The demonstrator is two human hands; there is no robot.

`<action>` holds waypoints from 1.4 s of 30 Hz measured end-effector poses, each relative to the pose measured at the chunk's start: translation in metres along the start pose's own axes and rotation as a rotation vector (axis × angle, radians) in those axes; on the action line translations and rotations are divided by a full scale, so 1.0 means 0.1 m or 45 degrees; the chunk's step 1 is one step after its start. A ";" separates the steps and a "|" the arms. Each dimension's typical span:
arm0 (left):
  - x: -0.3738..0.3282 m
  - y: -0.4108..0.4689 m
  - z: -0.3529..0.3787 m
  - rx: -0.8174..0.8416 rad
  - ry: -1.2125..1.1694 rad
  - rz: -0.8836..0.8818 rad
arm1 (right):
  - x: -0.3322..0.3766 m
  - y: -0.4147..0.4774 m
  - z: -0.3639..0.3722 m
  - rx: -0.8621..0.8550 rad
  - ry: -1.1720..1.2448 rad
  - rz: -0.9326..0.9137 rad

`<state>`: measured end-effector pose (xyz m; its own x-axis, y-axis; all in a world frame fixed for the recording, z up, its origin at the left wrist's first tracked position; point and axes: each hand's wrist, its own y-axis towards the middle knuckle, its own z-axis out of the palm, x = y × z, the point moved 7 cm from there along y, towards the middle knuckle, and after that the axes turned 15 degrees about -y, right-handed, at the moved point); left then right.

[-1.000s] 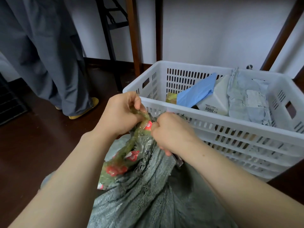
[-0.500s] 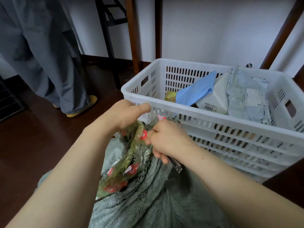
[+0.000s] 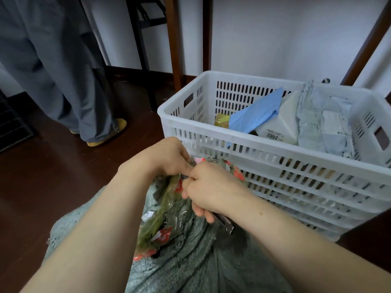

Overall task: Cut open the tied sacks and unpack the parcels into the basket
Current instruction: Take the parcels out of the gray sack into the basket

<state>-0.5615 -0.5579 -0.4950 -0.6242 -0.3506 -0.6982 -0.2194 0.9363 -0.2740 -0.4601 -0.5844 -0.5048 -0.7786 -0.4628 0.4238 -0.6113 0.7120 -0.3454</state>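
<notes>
The left hand (image 3: pixel 169 157) and right hand (image 3: pixel 209 187) pinch crinkled green-red plastic (image 3: pixel 160 210) in curled fingers, above the woven grey sack (image 3: pixel 190 261). The white slotted basket (image 3: pixel 275 144) stands just beyond.

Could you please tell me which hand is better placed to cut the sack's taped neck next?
Probably the right. The right hand holds the metal tool beside the taped neck, while the left hand pinches that neck, steadying the sack.
</notes>
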 end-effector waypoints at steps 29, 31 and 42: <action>-0.45 -0.10 -0.13 -0.426 0.059 0.442 | -0.05 0.03 -0.32 -0.179 0.034 0.128; -0.39 -0.10 -0.22 -0.484 -0.018 0.446 | 0.00 -0.03 -0.30 -0.191 -0.047 0.103; -0.50 -0.10 -0.24 -0.548 -0.091 0.498 | -0.05 -0.06 -0.41 -0.291 -0.005 0.130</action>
<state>-0.5458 -0.5495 -0.4411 -0.6714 0.0360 -0.7402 -0.2769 0.9143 0.2956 -0.4468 -0.5653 -0.4704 -0.8354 -0.3843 0.3929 -0.4819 0.8560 -0.1873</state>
